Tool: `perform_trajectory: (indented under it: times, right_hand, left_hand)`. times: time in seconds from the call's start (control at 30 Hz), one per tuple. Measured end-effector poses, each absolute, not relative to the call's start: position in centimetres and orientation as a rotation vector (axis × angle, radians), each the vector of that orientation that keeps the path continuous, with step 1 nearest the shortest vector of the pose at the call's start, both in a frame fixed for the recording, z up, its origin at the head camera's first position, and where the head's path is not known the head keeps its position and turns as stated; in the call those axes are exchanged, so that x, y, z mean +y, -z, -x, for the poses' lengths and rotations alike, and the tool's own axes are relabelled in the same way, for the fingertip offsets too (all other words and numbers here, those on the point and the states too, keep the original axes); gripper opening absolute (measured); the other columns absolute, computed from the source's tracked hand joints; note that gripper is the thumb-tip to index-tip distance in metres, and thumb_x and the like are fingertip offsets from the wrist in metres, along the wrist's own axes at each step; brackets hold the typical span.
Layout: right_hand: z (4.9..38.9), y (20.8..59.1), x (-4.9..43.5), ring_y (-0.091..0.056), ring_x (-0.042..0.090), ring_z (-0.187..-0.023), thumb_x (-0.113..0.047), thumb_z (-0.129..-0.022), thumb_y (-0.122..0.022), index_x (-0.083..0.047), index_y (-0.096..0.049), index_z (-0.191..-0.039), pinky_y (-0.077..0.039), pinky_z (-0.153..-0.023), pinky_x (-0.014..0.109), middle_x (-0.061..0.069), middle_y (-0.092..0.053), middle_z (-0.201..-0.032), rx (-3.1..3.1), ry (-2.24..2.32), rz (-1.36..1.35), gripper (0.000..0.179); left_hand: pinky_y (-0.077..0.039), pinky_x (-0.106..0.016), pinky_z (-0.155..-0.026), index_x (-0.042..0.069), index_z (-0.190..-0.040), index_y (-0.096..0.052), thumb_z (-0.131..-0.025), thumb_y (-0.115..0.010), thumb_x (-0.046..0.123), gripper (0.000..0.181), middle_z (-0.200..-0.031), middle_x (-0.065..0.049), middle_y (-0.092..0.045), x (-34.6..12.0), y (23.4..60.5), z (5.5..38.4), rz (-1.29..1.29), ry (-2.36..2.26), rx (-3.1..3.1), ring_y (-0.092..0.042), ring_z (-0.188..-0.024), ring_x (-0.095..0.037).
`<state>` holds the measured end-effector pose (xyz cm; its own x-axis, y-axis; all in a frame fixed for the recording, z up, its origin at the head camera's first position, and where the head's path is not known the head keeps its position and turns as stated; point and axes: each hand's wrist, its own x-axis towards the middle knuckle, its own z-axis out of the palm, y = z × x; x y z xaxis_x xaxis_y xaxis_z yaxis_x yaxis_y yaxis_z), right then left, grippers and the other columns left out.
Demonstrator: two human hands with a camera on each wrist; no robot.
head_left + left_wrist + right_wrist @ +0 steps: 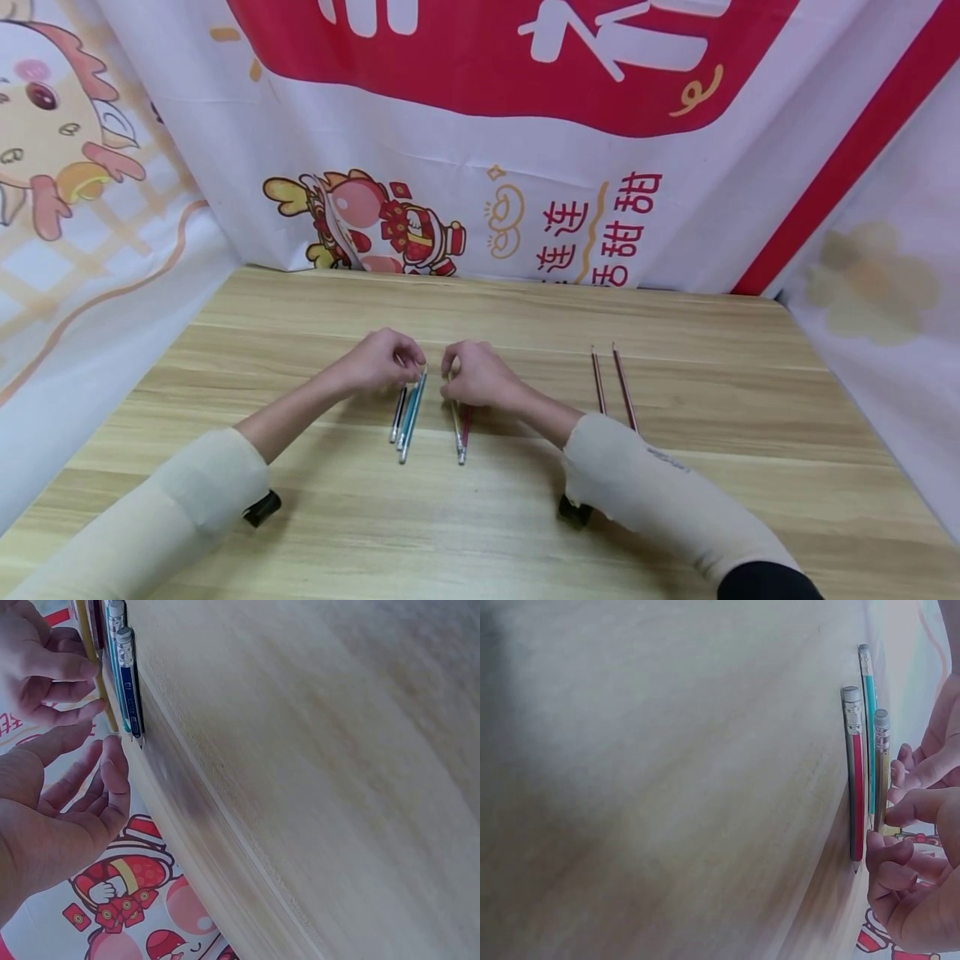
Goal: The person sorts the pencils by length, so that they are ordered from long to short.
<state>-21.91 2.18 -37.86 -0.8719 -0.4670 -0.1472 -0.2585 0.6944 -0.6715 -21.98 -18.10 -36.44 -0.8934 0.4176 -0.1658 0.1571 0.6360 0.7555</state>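
Observation:
My right hand [480, 377] pinches a gold pencil [882, 761] between thumb and fingertips, its eraser end pointing back towards me. Right beside it lies a red pencil [857, 787] with a white eraser. At the pointed ends of a small group of pencils is my left hand [384, 360], fingers loosely bent and nothing between them in the left wrist view. That group has light blue pencils [414, 417] and a dark blue pencil [129, 690], lying nearly parallel with erasers towards me.
Two dark red pencils [624, 387] lie apart on the right, partly hidden by my right sleeve. The wooden table [465, 533] ends at a printed cloth [480, 183] at the back, with more cloth along both sides.

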Motion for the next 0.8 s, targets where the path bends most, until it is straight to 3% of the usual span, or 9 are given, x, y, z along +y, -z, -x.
perform_trajectory:
  times: [0.2,0.4,0.8]
  right_hand:
    - [21.7,37.7,2.9,-0.053,0.010,-0.054,-0.001,-0.082,-0.079,-0.003,-0.071,-0.103,-0.040,-0.046,0.020,0.001,-0.064,-0.067,2.582,1.056,0.587,0.022]
    - [21.5,37.7,3.8,-0.063,0.013,-0.060,0.002,-0.084,-0.077,0.000,-0.070,-0.106,-0.048,-0.051,0.021,0.003,-0.070,-0.075,2.536,1.149,0.585,0.024]
    - [21.4,37.4,5.6,-0.066,0.014,-0.070,0.000,-0.085,-0.079,0.000,-0.070,-0.109,-0.053,-0.061,0.024,0.005,-0.072,-0.079,2.544,1.203,0.581,0.025]
  left_hand:
    - [-0.053,-0.026,-0.070,-0.010,-0.106,-0.071,-0.087,-0.072,-0.006,0.019,-0.089,-0.012,-0.070,-17.8,36.7,22.1,-0.478,-1.100,2.554,-0.063,-0.079,-0.018]
    - [-0.054,-0.029,-0.074,-0.009,-0.102,-0.072,-0.085,-0.076,-0.007,0.018,-0.087,-0.011,-0.071,-17.7,36.9,22.2,-0.503,-1.061,2.580,-0.063,-0.079,-0.018]
    - [-0.052,-0.026,-0.070,-0.007,-0.099,-0.074,-0.082,-0.081,-0.007,0.018,-0.084,-0.008,-0.069,-17.3,37.2,22.2,-0.574,-1.008,2.590,-0.061,-0.077,-0.016]
